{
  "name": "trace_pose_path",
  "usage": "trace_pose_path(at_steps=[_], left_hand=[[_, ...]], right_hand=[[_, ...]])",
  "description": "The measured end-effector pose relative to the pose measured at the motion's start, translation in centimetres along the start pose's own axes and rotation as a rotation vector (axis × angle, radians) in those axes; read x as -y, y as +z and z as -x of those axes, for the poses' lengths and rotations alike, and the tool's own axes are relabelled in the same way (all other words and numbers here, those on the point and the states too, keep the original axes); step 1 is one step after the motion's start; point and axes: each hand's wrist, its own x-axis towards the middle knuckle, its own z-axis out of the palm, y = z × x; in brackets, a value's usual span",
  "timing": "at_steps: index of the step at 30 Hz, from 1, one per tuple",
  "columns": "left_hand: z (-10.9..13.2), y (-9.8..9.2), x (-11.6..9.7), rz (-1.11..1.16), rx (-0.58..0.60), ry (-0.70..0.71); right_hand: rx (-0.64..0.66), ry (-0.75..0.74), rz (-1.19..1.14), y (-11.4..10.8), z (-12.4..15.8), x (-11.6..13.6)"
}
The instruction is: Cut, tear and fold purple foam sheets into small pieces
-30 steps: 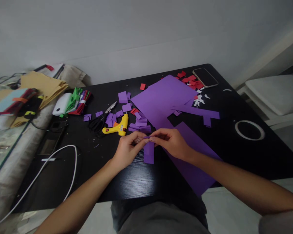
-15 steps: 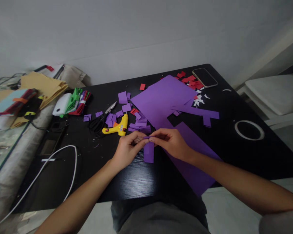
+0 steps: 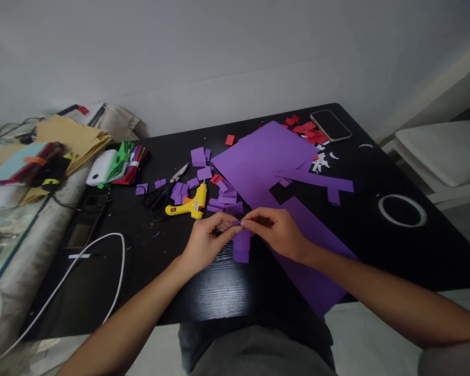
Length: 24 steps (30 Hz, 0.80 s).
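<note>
Between both hands hangs a narrow purple paper strip (image 3: 242,247), its top end folded over and its lower part dangling above the black table. My left hand (image 3: 209,236) pinches the fold from the left with thumb and fingers. From the right, my right hand (image 3: 274,230) pinches the same fold, the two thumbs almost touching. Just beyond the hands lie several small cut purple paper pieces (image 3: 227,197) and a yellow hot glue gun (image 3: 196,202). Large purple sheets (image 3: 258,156) spread behind and under my right hand and forearm.
Scissors (image 3: 166,190) lie left of the glue gun. Red paper scraps (image 3: 315,134), white scraps and a phone (image 3: 331,125) are at the back right. A white ring (image 3: 402,210) sits on the right. A white cable (image 3: 122,261) loops over the table's left side.
The view has shifted slightly. Both hands stay pinched on the strip's folded top, and its lower end hangs at a slightly different angle.
</note>
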Motion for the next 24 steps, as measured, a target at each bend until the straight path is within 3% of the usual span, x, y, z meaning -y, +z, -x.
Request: trace_pose_path(at_steps=[7,12,24], left_hand=[[0.06,0.04,-0.39,0.069,0.028,-0.057],[0.13,-0.27,-0.66,-0.006,0.048,-0.052],[0.31,-0.42,-0.35,-0.106,0.062,0.046]], right_hand=[[-0.039,-0.093,0.119,-0.03,0.26,-0.01],[-0.055,-0.144,0.147,0.1,0.4,-0.18],[-0.053,-0.086,0.096,0.1,0.38,-0.32]])
